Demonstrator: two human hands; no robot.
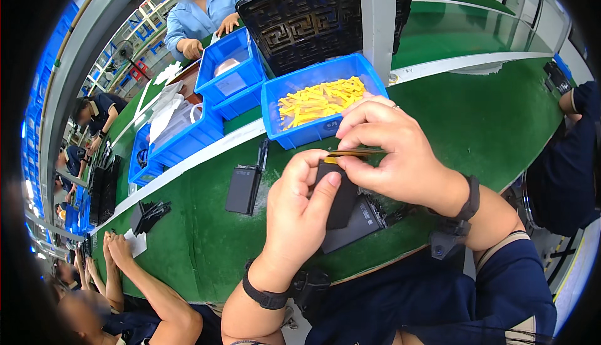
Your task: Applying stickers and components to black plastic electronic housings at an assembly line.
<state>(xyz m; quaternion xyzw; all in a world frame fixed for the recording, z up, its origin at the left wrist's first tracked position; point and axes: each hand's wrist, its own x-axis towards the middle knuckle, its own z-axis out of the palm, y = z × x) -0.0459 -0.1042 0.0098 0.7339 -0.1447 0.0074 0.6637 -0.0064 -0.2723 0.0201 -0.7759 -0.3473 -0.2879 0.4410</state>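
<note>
A flat black battery-like pack (pixel 342 202) stands upright in my left hand (pixel 291 207), its thumb on the front and its fingers wrapped behind. Across the pack's top end lies a small yellow strip (pixel 331 159). Just above that, my right hand (pixel 400 151) pinches a thin dark, gold-edged strip (pixel 358 152) between thumb and fingers; whether it is joined to the pack I cannot tell. Beneath my hands, more flat black packs (pixel 355 227) lie on the green table (pixel 200 238). To the left rests another small pile of black packs (pixel 242 190).
A blue bin (pixel 270 110) of loose yellow strips (pixel 325 99) stands just beyond my hands. Farther left are more blue bins (pixel 216 126), and behind is a black lattice crate (pixel 300 22). A metal post (pixel 377 19) rises beside the bin. Co-workers sit left, right and opposite.
</note>
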